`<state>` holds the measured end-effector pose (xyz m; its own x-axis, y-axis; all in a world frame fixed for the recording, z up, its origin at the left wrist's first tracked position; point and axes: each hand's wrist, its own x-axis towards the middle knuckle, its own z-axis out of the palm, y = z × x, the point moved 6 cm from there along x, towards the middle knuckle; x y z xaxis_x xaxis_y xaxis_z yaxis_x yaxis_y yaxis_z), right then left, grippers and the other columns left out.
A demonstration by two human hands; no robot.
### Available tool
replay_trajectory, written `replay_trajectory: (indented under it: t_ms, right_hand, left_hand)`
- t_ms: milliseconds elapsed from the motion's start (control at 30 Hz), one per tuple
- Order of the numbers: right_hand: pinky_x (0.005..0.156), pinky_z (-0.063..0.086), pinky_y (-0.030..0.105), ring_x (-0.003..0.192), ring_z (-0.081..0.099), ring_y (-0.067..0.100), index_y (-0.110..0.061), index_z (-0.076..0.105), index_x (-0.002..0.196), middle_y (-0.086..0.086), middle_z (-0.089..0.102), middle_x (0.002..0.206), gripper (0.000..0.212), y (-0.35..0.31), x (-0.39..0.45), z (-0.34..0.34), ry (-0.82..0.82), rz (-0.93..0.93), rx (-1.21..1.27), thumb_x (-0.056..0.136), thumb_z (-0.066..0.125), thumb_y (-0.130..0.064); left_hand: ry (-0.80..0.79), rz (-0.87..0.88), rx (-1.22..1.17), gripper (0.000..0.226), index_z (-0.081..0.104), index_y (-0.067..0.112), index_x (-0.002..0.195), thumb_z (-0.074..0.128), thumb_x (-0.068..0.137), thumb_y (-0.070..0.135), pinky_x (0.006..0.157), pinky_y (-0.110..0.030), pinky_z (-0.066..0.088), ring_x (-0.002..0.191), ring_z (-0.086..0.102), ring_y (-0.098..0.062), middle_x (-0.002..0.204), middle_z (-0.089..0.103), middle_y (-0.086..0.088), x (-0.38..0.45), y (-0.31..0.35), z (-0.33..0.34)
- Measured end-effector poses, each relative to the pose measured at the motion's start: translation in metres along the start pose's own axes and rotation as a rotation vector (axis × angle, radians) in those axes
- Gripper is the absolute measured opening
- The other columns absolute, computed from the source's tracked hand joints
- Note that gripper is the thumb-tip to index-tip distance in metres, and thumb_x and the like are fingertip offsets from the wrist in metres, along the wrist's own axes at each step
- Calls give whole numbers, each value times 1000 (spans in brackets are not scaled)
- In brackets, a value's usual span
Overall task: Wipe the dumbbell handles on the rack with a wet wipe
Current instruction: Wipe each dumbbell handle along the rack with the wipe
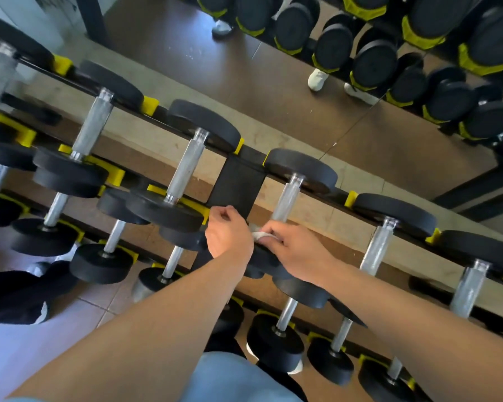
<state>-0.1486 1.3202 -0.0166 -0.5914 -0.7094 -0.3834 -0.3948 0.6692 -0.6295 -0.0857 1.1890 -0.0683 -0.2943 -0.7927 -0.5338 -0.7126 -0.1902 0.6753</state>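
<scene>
A tiered rack [236, 184] with yellow saddles carries black dumbbells with silver handles. My right hand [295, 250] pinches a crumpled white wet wipe [259, 235] at the lower end of one top-row dumbbell handle [286, 200]. My left hand [228, 233] is curled just left of the wipe, over the rack's black centre post; whether it holds part of the wipe is hidden. The near plate of that dumbbell lies under my right hand.
More dumbbells fill the rows left [185, 166] and right [378, 248]. A mirror [360, 117] behind the rack reflects dumbbells and white shoes. A dark bag or garment [18, 294] lies on the tiled floor at lower left.
</scene>
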Motion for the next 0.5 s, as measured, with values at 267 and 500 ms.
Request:
replay_trajectory:
  t_ms: [267, 500]
  right_hand:
    - [99, 50, 38, 115, 66, 28, -7, 70, 120, 11, 70, 122, 37, 0, 47, -53, 333, -427, -569, 83, 69, -2]
    - [98, 51, 44, 111, 62, 26, -15, 68, 102, 6, 69, 107, 13, 11, 32, -14, 106, -284, -475, 96, 58, -19]
  left_hand:
    - [6, -13, -10, 24, 59, 21, 100, 42, 103, 38, 66, -31, 42, 73, 55, -11, 85, 61, 3, 4, -3, 2]
    - [15, -1, 1, 23, 59, 22, 98, 43, 102, 38, 69, -32, 45, 77, 59, -14, 83, 61, 5, 5, -5, 3]
